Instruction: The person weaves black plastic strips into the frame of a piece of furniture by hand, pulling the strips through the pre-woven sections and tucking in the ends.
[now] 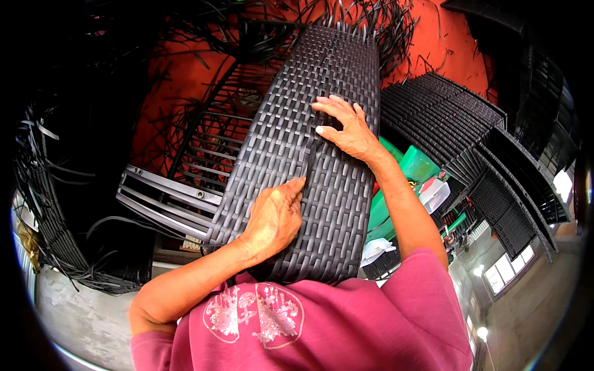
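A dark grey woven panel point(278, 145) of flat plastic strands stands in front of me, with loose strand ends sticking out at its top edge. My left hand point(275, 210) is closed against the middle of the weave, thumb and forefinger pinching a dark flat strand point(309, 162) that runs up from the fingertips. Higher and to the right, my right hand point(348, 130) rests on the panel with its fingers apart, thumb and fingertips touching the weave. It holds nothing that I can see.
Left of the panel is a slatted metal frame point(167, 196). Bundles of loose black strands point(55, 216) hang at the far left. More woven pieces point(442, 117) are stacked at right, beside green plastic containers point(417, 166). Strand scraps lie over the red surface point(436, 31) behind.
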`<state>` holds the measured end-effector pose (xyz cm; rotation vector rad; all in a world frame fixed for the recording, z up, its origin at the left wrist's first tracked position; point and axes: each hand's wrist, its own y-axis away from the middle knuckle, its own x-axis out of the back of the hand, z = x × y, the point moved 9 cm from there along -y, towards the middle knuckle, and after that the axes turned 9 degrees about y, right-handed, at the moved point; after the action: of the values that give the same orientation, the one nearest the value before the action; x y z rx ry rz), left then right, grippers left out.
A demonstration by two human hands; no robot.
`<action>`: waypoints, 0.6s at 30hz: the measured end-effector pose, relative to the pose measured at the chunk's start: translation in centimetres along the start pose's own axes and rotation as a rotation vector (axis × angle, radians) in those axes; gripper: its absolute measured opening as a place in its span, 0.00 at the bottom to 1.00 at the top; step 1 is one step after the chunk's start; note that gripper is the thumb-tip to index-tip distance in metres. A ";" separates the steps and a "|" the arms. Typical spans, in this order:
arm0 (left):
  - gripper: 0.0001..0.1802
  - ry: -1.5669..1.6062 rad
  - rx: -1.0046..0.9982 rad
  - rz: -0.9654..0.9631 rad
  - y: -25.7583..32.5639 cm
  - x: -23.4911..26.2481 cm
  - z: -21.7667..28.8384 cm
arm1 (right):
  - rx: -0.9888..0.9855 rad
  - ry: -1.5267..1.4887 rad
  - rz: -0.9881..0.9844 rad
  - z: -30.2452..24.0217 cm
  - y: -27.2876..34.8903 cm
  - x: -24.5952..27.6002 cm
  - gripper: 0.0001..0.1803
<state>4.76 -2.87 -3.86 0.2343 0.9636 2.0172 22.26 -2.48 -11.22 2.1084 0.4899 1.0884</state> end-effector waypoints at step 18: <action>0.17 -0.200 -0.057 0.139 -0.6 3.8 2.3 | 0.394 -0.021 0.225 -7.5 3.4 1.8 0.07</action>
<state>3.88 1.51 -3.42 0.4734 0.7811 2.0975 17.25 -0.59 -4.73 2.5669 0.4980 1.1666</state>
